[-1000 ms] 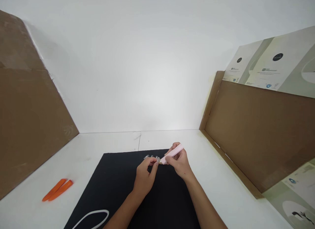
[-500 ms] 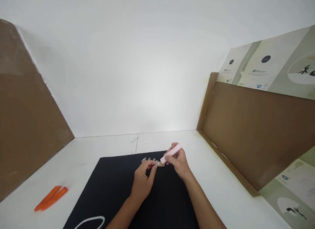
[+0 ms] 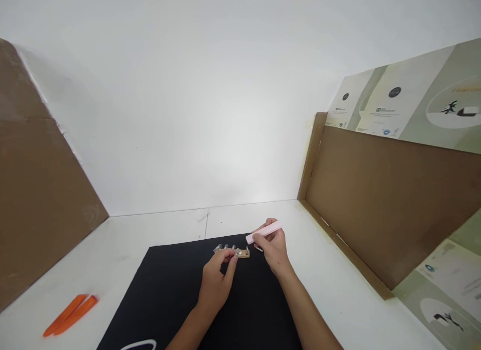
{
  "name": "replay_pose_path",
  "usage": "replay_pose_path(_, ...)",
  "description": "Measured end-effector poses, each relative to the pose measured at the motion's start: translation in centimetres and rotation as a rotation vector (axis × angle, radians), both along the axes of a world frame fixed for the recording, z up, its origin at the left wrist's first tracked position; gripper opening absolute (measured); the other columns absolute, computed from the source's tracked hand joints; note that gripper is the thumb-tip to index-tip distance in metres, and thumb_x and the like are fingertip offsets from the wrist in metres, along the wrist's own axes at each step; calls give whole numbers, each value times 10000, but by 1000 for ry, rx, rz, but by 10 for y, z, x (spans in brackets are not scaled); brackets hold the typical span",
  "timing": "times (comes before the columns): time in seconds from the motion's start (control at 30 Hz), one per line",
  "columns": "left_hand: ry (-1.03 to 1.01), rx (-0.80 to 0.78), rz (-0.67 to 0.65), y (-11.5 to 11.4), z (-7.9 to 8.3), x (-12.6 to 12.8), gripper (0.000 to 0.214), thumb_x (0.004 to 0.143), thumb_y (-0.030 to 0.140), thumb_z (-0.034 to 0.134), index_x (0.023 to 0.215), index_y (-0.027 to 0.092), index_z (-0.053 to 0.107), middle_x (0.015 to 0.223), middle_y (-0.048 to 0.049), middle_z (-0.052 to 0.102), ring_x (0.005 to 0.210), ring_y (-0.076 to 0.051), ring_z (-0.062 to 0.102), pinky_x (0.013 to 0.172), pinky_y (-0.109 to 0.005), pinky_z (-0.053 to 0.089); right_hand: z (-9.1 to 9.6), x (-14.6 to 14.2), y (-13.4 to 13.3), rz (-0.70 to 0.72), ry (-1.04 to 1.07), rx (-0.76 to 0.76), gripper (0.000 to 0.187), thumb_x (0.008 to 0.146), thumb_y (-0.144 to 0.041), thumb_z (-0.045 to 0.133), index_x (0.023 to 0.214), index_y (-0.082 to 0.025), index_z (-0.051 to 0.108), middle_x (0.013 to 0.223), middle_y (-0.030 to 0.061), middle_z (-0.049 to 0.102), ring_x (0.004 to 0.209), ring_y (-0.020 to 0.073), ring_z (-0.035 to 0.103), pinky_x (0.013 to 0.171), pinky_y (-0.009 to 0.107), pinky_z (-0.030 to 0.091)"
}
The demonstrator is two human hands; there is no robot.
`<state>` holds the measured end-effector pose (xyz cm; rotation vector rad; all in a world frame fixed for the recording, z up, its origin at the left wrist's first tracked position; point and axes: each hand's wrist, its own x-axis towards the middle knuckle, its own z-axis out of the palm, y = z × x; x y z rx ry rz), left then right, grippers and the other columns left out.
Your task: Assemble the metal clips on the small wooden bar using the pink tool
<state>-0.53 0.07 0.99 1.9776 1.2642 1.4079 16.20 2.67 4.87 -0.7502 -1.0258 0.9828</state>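
Observation:
A small tan strip board (image 3: 242,253) lies on the black mat, with a row of several shiny metal parts (image 3: 225,248) along its upper edge. My left hand (image 3: 217,281) pinches the strip from below, its fingertips covering part of the metal row. My right hand (image 3: 272,248) is shut around a flat, pale pink stick (image 3: 264,232). The stick's lower tip sits just above and to the right of the strip, apart from it.
The black mat (image 3: 150,290) lies on a white table (image 3: 124,234). Two orange plastic pry tools (image 3: 70,315) lie at lower left, and a white cord loop (image 3: 138,345) at the bottom edge. Cardboard panels (image 3: 387,204) and printed sheets (image 3: 394,102) stand alongside.
The pink stick has lifted off the strip, up and to the right, with my right hand. The whole scene has shifted slightly in view as my head moved.

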Motion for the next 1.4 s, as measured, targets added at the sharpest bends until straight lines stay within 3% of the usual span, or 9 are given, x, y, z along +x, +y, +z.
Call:
replay_pose_path(0.17, 4, 26, -3, 2, -1, -1, 183, 921, 325, 530, 962, 223, 677, 889, -31, 718, 803, -180, 664, 752, -279, 520, -2, 2, 0, 44, -11, -3, 387, 679, -116, 669, 908, -247, 386, 659, -76, 623, 537, 116, 551, 500, 219, 450)
replay_pose_path(0.4, 13, 33, -17, 1, 0, -1, 188, 928, 324, 519, 955, 221, 674, 830, -11, 696, 756, -159, 646, 715, -262, 513, 4, -3, -7, 277, -43, -21, 400, 638, -100, 657, 885, -243, 377, 670, -69, 635, 479, 109, 544, 450, 212, 431)
replay_pose_path(0.63, 4, 61, -18, 2, -2, -1, 164, 919, 316, 532, 937, 228, 669, 862, -15, 706, 787, -168, 656, 741, -274, 522, -4, 0, 1, 67, -6, -10, 381, 672, -119, 672, 901, -240, 393, 671, -67, 633, 545, 114, 559, 490, 208, 449)
replay_pose_path(0.73, -3, 65, -18, 2, -1, -1, 159, 916, 309, 535, 933, 228, 671, 865, -19, 712, 786, -172, 660, 737, -276, 526, -5, 3, 3, 55, -38, -11, 379, 672, -106, 665, 900, -239, 393, 663, -73, 625, 540, 109, 552, 494, 207, 450)
replay_pose_path(0.93, -4, 53, -40, 2, 0, 0, 159, 919, 297, 530, 938, 223, 670, 864, -29, 708, 792, -180, 658, 734, -282, 525, -1, 0, -4, 285, -74, 5, 397, 641, -87, 644, 889, -244, 376, 645, -77, 629, 474, 102, 533, 457, 204, 421)
replay_pose_path(1.03, 1, 39, -62, 2, 0, 0, 153, 924, 286, 525, 942, 232, 667, 874, -20, 705, 808, -175, 656, 747, -279, 518, -1, -2, -6, 328, -90, -1, 396, 648, -93, 652, 892, -244, 380, 668, -65, 646, 486, 106, 548, 473, 209, 426)
replay_pose_path(1.13, 14, 41, -70, 1, -1, -1, 152, 928, 279, 521, 945, 236, 665, 887, -21, 703, 825, -176, 655, 759, -284, 515, -2, -4, -5, 267, -64, -12, 395, 653, -114, 664, 890, -245, 376, 673, -67, 639, 479, 102, 538, 478, 216, 434)
replay_pose_path(1.3, 27, 38, -81, 2, -4, -1, 152, 930, 277, 521, 980, 248, 661, 940, -27, 707, 877, -185, 657, 798, -307, 515, -3, 0, 1, 50, -59, -8, 380, 659, -109, 656, 891, -244, 387, 670, -79, 610, 531, 104, 540, 509, 212, 442)
replay_pose_path(1.4, 30, 32, -76, 3, -5, -1, 143, 929, 274, 522, 976, 254, 656, 930, -18, 705, 864, -179, 656, 789, -304, 515, -3, 4, 1, 81, -103, 0, 363, 652, -83, 640, 867, -240, 393, 657, -83, 601, 524, 95, 527, 514, 207, 430)
